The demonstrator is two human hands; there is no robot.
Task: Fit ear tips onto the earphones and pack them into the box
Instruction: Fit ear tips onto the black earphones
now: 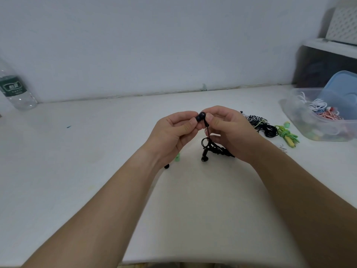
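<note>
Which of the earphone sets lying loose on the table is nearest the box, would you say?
The green set, right beside the box; the black coil and the striped set lie farther to its left.

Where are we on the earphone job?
Done: several coiled earphones already lie in the clear box. In hand: the left hand pinches a black ear tip against the black earbud held by the right hand. Left: the second bud dangles below, tip state unclear; a green tip and a black tip lie loose on the table; the green earphones and dark coils sit outside the box.
</note>
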